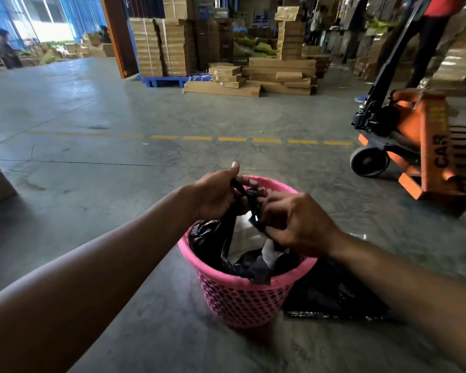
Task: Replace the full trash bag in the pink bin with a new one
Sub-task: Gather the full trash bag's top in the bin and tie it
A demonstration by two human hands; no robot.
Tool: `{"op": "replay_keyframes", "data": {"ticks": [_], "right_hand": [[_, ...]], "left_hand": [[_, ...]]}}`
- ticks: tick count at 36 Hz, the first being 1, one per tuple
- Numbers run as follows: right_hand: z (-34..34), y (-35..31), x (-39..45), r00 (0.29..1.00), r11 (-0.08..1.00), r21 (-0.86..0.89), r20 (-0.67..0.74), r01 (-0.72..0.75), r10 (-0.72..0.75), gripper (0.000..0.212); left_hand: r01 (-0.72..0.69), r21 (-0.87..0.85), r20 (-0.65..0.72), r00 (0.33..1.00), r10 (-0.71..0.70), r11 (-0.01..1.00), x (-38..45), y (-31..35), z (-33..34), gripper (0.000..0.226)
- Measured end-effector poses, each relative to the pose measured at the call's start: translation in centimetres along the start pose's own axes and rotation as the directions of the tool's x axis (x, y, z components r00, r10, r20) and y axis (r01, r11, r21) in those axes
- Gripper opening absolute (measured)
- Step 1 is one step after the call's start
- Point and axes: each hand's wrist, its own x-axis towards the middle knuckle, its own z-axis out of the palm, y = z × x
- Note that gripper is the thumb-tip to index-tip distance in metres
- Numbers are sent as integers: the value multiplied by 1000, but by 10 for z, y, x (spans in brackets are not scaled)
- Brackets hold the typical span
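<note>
**Hands knotting a black bag over the pink bin**

Forearms reach in from the lower corners of the frame toward the centre. Low and just right of centre, a pink bin (242, 297) with a perforated wall stands on the concrete floor (92, 184), lined with a black trash bag (213, 243) in which white paper shows. Above its rim, the left hand (218, 195) is closed on a twisted strip of the bag's edge, thumb raised. The right hand (299, 224) pinches another strip of that bag between its fingertips, close beside the left. A second black bag (331, 294) lies flat on the floor, touching the bin's right side. Farther back, a dashed yellow line (199, 138) crosses the floor. At the right edge stands an orange pallet jack (414, 135). Stacked cardboard boxes (267, 74) fill the upper middle.
</note>
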Motion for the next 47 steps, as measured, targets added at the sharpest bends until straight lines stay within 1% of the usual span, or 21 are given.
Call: {"op": "replay_keyframes", "data": {"ticks": [3, 5, 6, 8, 9, 10, 11, 12, 14, 15, 17, 20, 22, 26, 29, 31, 33, 37, 42, 45, 47], "right_hand": [[14, 0, -6, 998, 999, -23, 54, 39, -38, 9], [9, 0, -1, 996, 1000, 13, 88, -9, 8, 10], [5, 0, 2, 996, 997, 54, 72, -60, 56, 13], [-5, 0, 12, 989, 983, 115, -14, -144, 146, 18], [-9, 1, 18, 980, 974, 134, -61, -180, 190, 15], [-12, 5, 23, 967, 965, 149, -105, -217, 234, 9], [-15, 8, 30, 955, 955, 162, -127, -249, 270, 1], [-17, 13, 35, 943, 944, 173, -133, -281, 305, 8], [-18, 18, 45, 944, 935, 191, -87, -298, 319, 32], [-19, 19, 49, 951, 938, 192, -49, -290, 304, 45], [-15, 24, 56, 967, 945, 202, 59, -256, 250, 66], [-10, 22, 62, 961, 960, 171, 202, -223, 187, 75], [-13, 20, 62, 950, 960, 138, 235, -241, 205, 67], [-21, 26, 57, 949, 952, 92, 154, -292, 276, 38], [-24, 29, 53, 945, 950, 50, 134, -307, 298, 25], [-27, 28, 50, 948, 956, -11, 132, -292, 291, 18], [-30, 28, 47, 953, 961, -36, 125, -275, 277, 15], [-30, 33, 40, 945, 963, -15, 191, -269, 267, 14], [-23, 60, 29, 910, 939, -28, 238, -343, 340, 13], [-15, 75, 18, 851, 894, -124, 275, -431, 448, 19], [-9, 80, 12, 807, 858, -188, 293, -478, 513, 24]], "left_hand": [[-95, 223, -69, 991, 113, 970, -3, 1, 8, 59], [-210, 476, -65, 960, 273, 854, -7, 1, 11, 56], [-262, 634, -21, 935, 354, 728, -10, 1, 12, 57], [-321, 881, 108, 852, 512, 348, -14, -3, 8, 54], [-354, 921, 203, 791, 577, 161, -15, -6, 4, 49], [-404, 915, 309, 723, 618, 15, -16, -11, 1, 42], [-447, 888, 404, 654, 640, -103, -16, -15, -2, 36], [-472, 858, 480, 600, 640, -202, -16, -20, -4, 32], [-467, 815, 567, 525, 635, -342, -14, -28, -8, 28], [-458, 804, 586, 502, 636, -380, -13, -32, -11, 28], [-444, 788, 610, 471, 637, -426, -14, -37, -12, 30], [-452, 752, 656, 442, 611, -481, -13, -40, -13, 29], [-475, 749, 660, 469, 587, -462, -10, -40, -13, 29], [-503, 783, 615, 533, 581, -367, -11, -41, -15, 41], [-497, 824, 540, 545, 642, -271, -8, -45, -15, 33], [-459, 868, 440, 529, 725, -191, -4, -45, -17, 26], [-352, 916, 364, 527, 768, -192, -3, -39, -23, 25], [-138, 934, 340, 620, 707, -328, -7, -34, -40, 37], [63, 889, 215, 819, 533, -454, -7, -46, -61, 55], [109, 848, 118, 915, 385, -518, -8, -52, -70, 50], [117, 829, 61, 953, 296, -547, -8, -57, -75, 42]]}}
